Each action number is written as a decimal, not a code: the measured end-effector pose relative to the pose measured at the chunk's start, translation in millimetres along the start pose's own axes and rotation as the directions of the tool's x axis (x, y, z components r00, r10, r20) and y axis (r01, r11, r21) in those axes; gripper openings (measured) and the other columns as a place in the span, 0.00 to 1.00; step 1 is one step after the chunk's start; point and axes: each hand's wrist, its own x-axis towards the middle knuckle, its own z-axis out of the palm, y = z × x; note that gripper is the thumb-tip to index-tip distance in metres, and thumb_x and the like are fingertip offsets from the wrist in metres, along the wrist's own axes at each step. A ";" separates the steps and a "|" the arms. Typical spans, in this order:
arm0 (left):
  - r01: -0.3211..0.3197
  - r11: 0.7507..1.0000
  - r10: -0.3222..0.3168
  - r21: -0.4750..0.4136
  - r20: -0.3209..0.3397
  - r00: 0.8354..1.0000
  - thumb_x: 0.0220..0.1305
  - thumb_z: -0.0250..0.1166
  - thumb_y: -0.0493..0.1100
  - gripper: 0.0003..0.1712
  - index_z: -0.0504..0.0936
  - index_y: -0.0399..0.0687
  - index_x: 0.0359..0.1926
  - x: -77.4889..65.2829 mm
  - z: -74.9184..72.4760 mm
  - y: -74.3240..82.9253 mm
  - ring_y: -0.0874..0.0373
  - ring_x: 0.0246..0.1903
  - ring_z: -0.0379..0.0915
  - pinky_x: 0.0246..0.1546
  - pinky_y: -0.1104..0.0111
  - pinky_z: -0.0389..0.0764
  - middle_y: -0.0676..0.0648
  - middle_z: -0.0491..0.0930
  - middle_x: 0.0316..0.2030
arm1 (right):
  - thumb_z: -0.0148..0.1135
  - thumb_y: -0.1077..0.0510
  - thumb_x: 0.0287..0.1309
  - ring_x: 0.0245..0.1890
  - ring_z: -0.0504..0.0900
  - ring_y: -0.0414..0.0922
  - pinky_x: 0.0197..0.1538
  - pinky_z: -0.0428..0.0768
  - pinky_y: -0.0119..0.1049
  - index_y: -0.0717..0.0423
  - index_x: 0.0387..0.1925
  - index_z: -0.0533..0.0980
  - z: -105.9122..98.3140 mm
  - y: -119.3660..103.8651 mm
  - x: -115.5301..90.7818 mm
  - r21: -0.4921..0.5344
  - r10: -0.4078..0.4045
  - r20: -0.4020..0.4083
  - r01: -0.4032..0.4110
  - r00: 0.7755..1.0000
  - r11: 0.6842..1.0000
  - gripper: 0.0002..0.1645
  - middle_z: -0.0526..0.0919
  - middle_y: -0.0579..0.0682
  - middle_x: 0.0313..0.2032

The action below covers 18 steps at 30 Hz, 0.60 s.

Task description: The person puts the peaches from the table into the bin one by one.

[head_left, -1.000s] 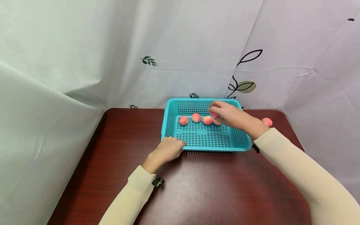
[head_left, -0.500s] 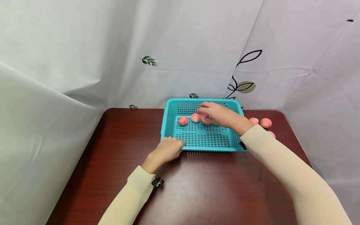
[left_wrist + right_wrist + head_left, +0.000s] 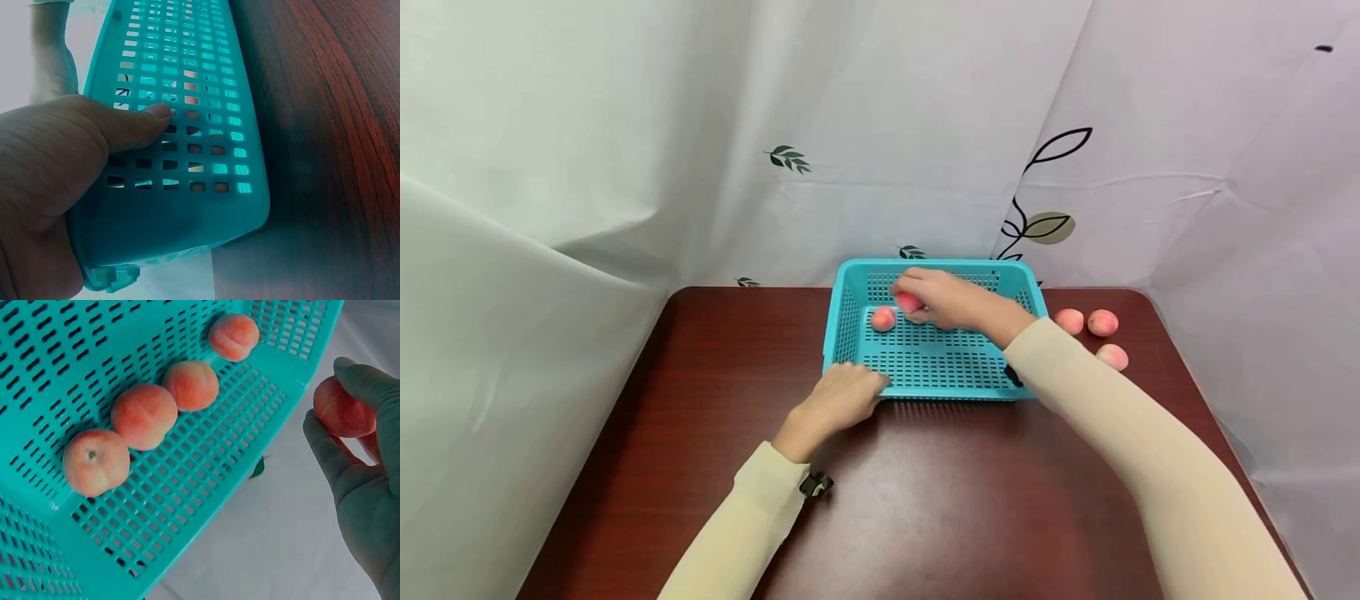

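A turquoise plastic basket (image 3: 831, 333) with slotted walls stands at the back of the table. My left hand (image 3: 844, 397) grips its near left corner; in the left wrist view the thumb (image 3: 134, 125) presses against the perforated wall. Over the basket's left half, my right hand (image 3: 946, 300) holds a peach (image 3: 907, 301) between thumb and fingers, seen red and round in the right wrist view. Several peaches lie in a row along the basket's back, the leftmost peach (image 3: 883, 319) uncovered in the head view. The right hand partly hides the others there.
Three more peaches (image 3: 1102, 322) lie on the dark red-brown table (image 3: 737, 358) to the right of the basket. White cloth (image 3: 880, 150) printed with leaves hangs right behind the table and along its sides.
My right hand has moved left across the basket with the peach held. The peaches right of the basket, earlier partly behind the arm, now show. The left hand keeps its hold on the basket.
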 end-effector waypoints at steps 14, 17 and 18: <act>-0.002 1.000 0.002 -0.002 -0.003 1.000 0.69 0.64 0.35 0.20 0.73 0.56 0.20 -3.5 -1.2 -3.4 0.60 0.16 0.59 0.18 0.68 0.53 0.54 0.64 0.13 | 0.69 0.62 0.65 0.53 0.82 0.51 0.55 0.82 0.42 0.55 0.58 0.79 25.2 -9.2 29.8 -0.119 -0.111 0.149 0.129 0.983 0.984 0.20 0.80 0.55 0.54; -0.014 1.000 0.014 -0.015 -0.009 1.000 0.70 0.63 0.34 0.21 0.72 0.55 0.20 -3.0 -2.0 -2.3 0.60 0.16 0.59 0.17 0.68 0.53 0.53 0.65 0.13 | 0.68 0.60 0.67 0.52 0.81 0.50 0.54 0.82 0.41 0.53 0.58 0.79 30.4 -8.8 31.0 -0.136 -0.092 0.214 0.123 0.973 0.983 0.19 0.80 0.54 0.55; -0.017 1.000 0.017 -0.018 -0.010 1.000 0.70 0.63 0.34 0.21 0.72 0.55 0.20 -2.9 -2.3 -2.0 0.60 0.16 0.59 0.17 0.68 0.53 0.53 0.65 0.13 | 0.68 0.60 0.67 0.52 0.81 0.49 0.54 0.82 0.40 0.52 0.57 0.78 31.7 -8.8 31.6 -0.133 -0.089 0.227 0.121 0.970 0.984 0.18 0.80 0.53 0.54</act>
